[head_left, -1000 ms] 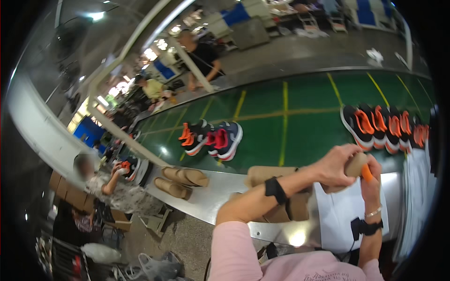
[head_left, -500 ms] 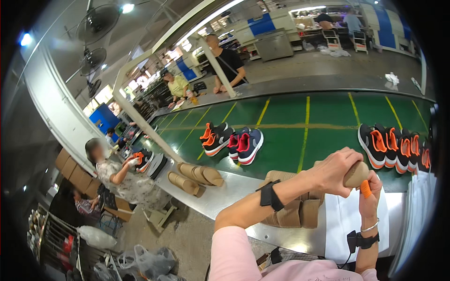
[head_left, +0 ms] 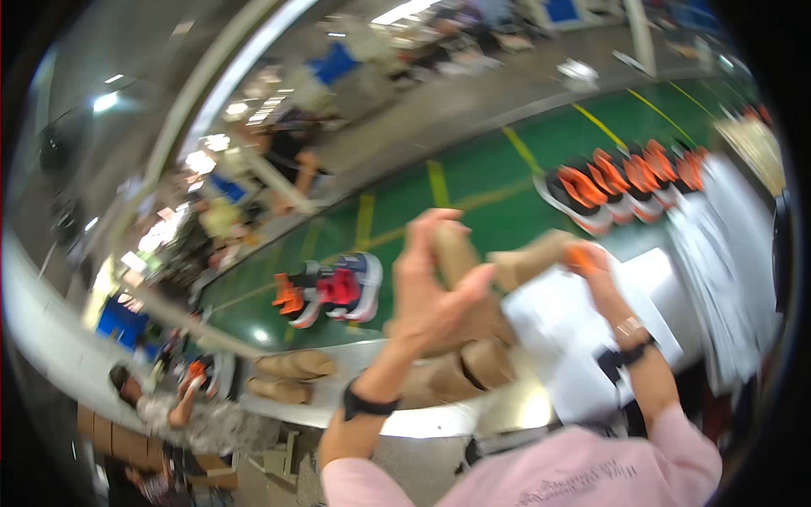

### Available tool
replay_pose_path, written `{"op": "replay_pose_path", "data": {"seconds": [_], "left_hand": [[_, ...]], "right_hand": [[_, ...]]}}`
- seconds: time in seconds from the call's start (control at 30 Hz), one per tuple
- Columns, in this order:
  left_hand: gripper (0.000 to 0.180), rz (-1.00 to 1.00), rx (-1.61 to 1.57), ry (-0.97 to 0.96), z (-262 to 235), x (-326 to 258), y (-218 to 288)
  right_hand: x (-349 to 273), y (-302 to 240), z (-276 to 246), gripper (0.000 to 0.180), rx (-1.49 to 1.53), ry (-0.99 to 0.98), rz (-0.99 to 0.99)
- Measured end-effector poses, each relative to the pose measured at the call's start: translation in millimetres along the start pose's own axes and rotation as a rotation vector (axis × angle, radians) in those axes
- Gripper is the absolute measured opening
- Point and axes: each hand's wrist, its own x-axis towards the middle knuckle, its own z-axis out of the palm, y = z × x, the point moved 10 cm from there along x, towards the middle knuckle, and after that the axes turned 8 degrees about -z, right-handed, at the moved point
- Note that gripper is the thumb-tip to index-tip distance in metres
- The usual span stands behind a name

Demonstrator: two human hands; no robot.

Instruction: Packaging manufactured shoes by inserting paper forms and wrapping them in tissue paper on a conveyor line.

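Observation:
Blurred by motion, my left hand (head_left: 428,296) is raised over the near edge of the line. A rounded tan cardboard-like shoe insert (head_left: 454,253) sits between its fingers and thumb. To the right, my right hand (head_left: 594,272), with an orange cover on one finger, grips the end of another tan shoe insert (head_left: 532,260) that points toward the left hand. Below the left hand, a group of tan inserts (head_left: 486,363) lies on the metal ledge (head_left: 431,420). White paper sheets (head_left: 562,338) lie beneath the right forearm.
Black-and-orange shoes (head_left: 629,188) stand in a row on the green conveyor (head_left: 473,224); navy-and-pink shoes (head_left: 359,287) are farther left. More tan inserts (head_left: 291,367) lie on the ledge at left. Stacked white sheets (head_left: 726,253) hang at right. A co-worker (head_left: 182,414) handles a shoe.
The view has swung to the right. My hands, close together at one insert before, have parted; the left has moved left to a second insert, while the right keeps one.

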Motion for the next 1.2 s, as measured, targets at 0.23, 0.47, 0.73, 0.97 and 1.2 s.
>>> {"op": "replay_pose_path", "data": {"seconds": [0.23,0.47,0.73,0.97,1.2], "left_hand": [[0.064,-0.230,-0.127,-0.202,86,-85,-6],[0.066,-0.775,-0.579,-0.546,165,-188,-102],[0.021,-0.798,-0.661,-0.246,180,-151,-122],[0.037,-0.345,-0.435,0.143,206,-67,-125],[0.039,-0.208,-0.211,-0.588,279,-42,-91]], "right_hand": [[-83,39,36,0.028,-0.991,-0.612,-0.285],[-78,56,-37,0.009,-0.586,-0.227,0.021],[-90,67,-106,0.016,0.462,0.382,0.356],[-48,-28,-69,0.027,0.339,0.188,0.011],[12,-121,-27,0.080,-0.805,-0.429,-0.249]]}}
